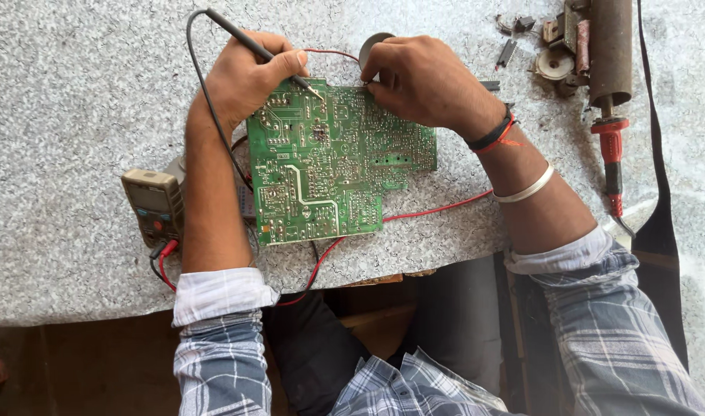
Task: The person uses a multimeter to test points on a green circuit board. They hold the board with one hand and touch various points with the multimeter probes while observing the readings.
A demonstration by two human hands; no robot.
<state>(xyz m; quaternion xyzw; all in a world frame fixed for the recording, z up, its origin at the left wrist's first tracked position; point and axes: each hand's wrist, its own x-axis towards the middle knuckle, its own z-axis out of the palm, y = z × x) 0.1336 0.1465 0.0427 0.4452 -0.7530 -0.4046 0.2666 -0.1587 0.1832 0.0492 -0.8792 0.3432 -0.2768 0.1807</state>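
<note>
The flat green printed circuit board (333, 162) lies solder side up on the speckled grey stone tabletop (75, 92), and I place everything else from it. At its far left corner my left hand (248, 77) pinches a slim black meter probe (252, 46), the metal tip touching the solder joints. At its far edge my right hand (422, 81) has its fingers curled tight over the board's rim; whether they grip a second probe I cannot tell. A thin red lead (437, 208) runs from under the board's right side. A grey handheld multimeter (154, 204) sits just left of the board.
</note>
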